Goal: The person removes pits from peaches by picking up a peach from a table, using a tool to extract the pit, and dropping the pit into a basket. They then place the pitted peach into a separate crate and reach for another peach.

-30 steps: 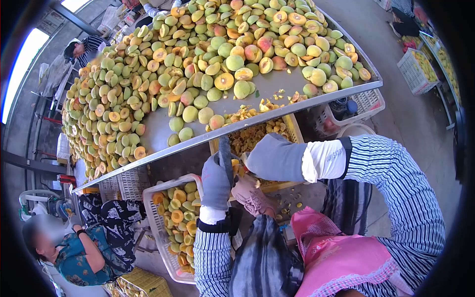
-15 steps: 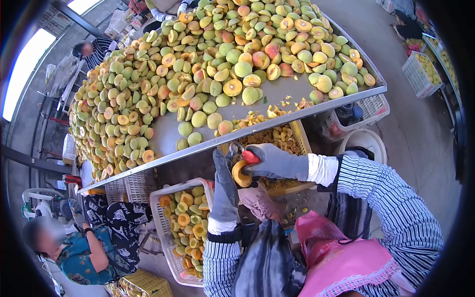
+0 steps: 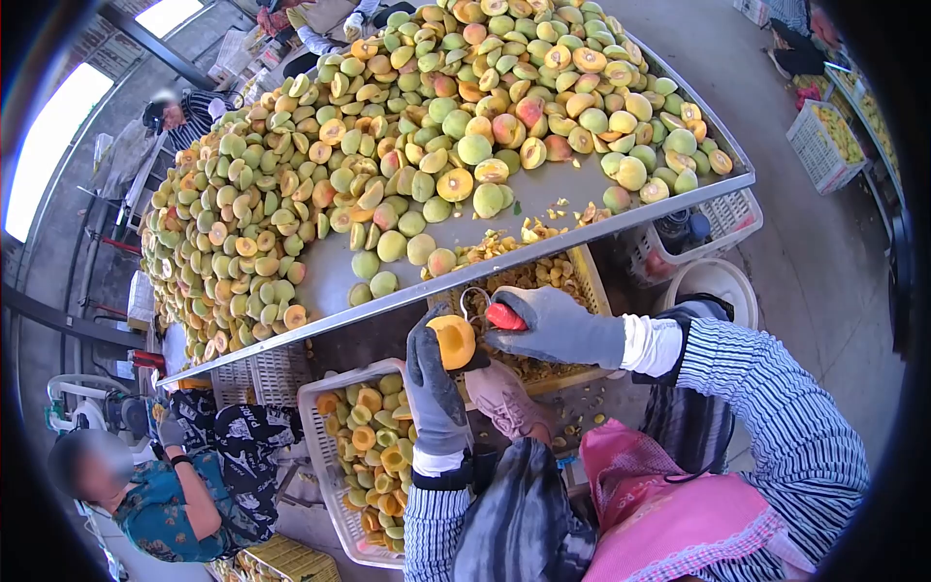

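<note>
Peach half (image 3: 453, 341) atop upright left hand (image 3: 433, 376) (gloved)

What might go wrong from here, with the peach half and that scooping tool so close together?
1. The red-handled pitting tool in the right hand sits right beside the left hand that grips the peach half. A slip could drive its metal loop into the gloved fingers.
2. The peach half is held between the white crate and the yellow crate. If it slipped, it would probably miss both and land by the shoe.
</note>
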A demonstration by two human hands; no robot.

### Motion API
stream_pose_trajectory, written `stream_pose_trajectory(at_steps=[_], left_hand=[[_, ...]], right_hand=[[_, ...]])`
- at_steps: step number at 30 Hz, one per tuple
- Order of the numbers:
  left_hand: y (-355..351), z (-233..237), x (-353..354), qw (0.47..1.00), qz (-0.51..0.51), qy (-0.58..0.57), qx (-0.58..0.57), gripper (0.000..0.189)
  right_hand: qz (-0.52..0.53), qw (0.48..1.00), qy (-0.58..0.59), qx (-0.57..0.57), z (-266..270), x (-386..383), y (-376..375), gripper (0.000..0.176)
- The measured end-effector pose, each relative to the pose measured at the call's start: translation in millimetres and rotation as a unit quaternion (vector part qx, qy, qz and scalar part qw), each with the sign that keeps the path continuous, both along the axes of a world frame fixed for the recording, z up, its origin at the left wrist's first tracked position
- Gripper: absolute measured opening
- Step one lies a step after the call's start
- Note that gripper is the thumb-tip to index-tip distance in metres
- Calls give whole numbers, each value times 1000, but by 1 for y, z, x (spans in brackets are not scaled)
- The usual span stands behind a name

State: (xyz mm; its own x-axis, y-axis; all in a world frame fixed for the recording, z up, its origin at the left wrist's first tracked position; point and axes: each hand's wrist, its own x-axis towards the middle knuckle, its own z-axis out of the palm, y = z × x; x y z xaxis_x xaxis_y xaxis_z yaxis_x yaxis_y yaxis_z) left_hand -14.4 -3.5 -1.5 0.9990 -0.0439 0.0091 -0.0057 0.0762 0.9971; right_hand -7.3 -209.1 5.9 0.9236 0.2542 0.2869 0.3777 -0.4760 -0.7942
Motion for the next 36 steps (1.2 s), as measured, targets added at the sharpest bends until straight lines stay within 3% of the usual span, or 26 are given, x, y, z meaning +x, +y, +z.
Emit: stream_pose_trajectory(at_steps=[1,2,4,8,10,13,14,16,23,25,29,32,34,36], left_hand=[[4,1,-3,996,-14,69,-49,41],[5,1,-5,985,-29,139,-97,42],[3,6,-6,983,-43,145,-104,40],[-1,15,-9,983,-68,142,-92,38],[1,12,-8,985,-69,136,-79,37],[4,9,-8,988,-73,137,-20,35],[4,14,-10,982,-77,172,-36,34],[4,15,-12,974,-80,207,-52,33],[2,8,-12,972,-70,216,-56,32],[3,4,-11,972,-71,219,-53,32],[4,9,-13,961,-110,251,-45,36],[4,-5,-14,957,-104,264,-56,34],[6,-15,-15,964,-85,245,-54,34],[8,-17,-16,956,-100,269,-55,34]], right_hand=[[0,1000,-1,0,-1,0,-2,36],[11,997,5,-79,-1,-2,-5,37],[29,980,34,-195,19,-3,-5,40],[32,977,-6,-212,6,-4,3,42],[0,975,-81,-206,0,-4,6,32],[-5,967,-102,-232,-6,-3,6,31],[-4,967,-102,-232,-7,-3,6,31],[16,965,-60,-256,-9,-3,5,48],[22,957,-77,-278,-20,-5,6,46],[6,961,-125,-246,-24,-6,6,28],[-8,927,-150,-343,-31,-7,9,26],[9,930,-85,-358,-34,-9,13,23],[47,951,94,-290,-30,-12,15,20],[42,949,67,-305,-32,-15,15,21]])
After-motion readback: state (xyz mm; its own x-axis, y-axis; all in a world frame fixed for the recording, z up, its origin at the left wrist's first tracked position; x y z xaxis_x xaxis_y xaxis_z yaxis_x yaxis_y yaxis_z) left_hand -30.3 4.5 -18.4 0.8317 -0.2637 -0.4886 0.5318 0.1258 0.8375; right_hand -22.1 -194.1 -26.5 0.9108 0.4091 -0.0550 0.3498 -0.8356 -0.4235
